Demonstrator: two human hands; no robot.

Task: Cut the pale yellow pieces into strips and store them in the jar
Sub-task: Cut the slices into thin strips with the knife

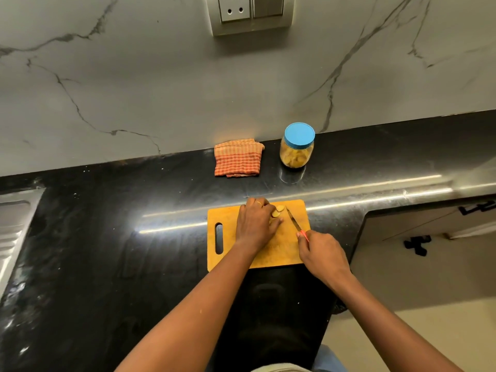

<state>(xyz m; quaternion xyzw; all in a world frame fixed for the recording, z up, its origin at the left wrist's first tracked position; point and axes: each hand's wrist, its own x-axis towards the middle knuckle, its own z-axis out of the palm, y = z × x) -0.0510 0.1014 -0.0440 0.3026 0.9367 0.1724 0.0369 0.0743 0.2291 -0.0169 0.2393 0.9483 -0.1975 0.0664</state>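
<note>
My left hand (256, 224) pins the pale yellow round slices (277, 212) on the orange plastic cutting board (228, 216), fingers curled over them; my right hand (322, 253) grips the red-handled knife (294, 220). The blade sits close to that left hand: a slipping slice could mean a cut

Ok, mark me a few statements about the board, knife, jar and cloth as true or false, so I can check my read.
1. The jar has its blue lid on. True.
2. The right hand grips the knife. True.
3. The checked cloth lies right of the jar. False: it lies to its left.
4. The pale yellow pieces sit on the cloth. False: they sit on the cutting board, held by the left hand.
5. The jar is empty. False: pale yellow pieces show inside it.
</note>
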